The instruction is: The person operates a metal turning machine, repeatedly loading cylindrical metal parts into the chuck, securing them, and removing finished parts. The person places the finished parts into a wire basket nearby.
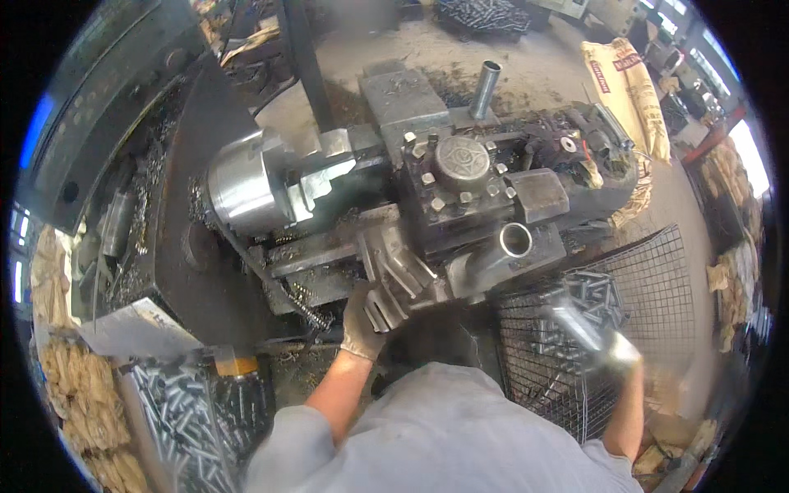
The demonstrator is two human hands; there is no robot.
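My left hand (359, 327), in a pale glove, is up against a slotted grey metal part (385, 307) on the front of a lathe; that part hides most of its fingers. Over on the right, my right hand (621, 353), gloved and smeared by motion, grips one end of a short metal tube (578, 325). The tube points up and left above a wire mesh basket (657, 271) with many similar tubes in it. On the lathe, the round chuck (246, 182) faces a square tool post (462, 158) ringed with bolts, and no workpiece shows between the jaws.
One tube (485, 89) stands upright behind the tool post; another tube (511, 243) lies tilted in front of it. A bin of metal pieces (182, 427) is at the lower left. Curled chips (304, 304) hang below the chuck. A yellow sack (626, 90) lies at the far right.
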